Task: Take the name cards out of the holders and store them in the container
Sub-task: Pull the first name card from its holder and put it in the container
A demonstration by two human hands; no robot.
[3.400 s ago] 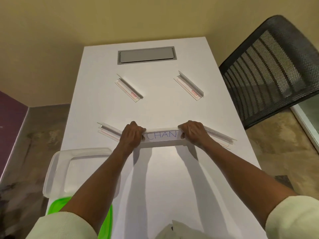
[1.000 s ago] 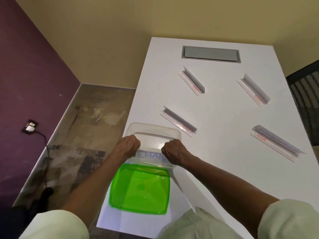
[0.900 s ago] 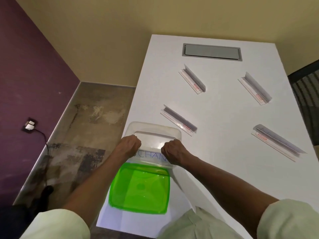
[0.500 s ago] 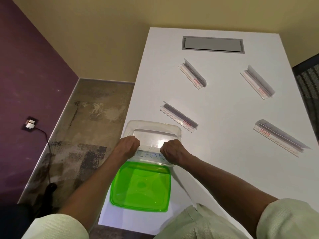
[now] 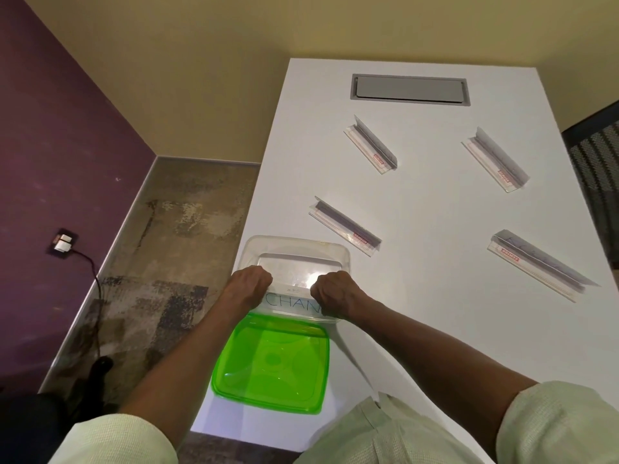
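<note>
Over the clear container, both hands' curled grips pinch the name card, covering its ends.

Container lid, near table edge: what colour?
Translucent bright green lid, seen in the head view.

Green lid, clear container, white table, purple wall.

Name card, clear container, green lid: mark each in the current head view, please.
name card (image 5: 290, 303), head view, on the white face by the handwritten letters.
clear container (image 5: 298, 243), head view, on its far rim.
green lid (image 5: 273, 363), head view, on its flat middle.
</note>
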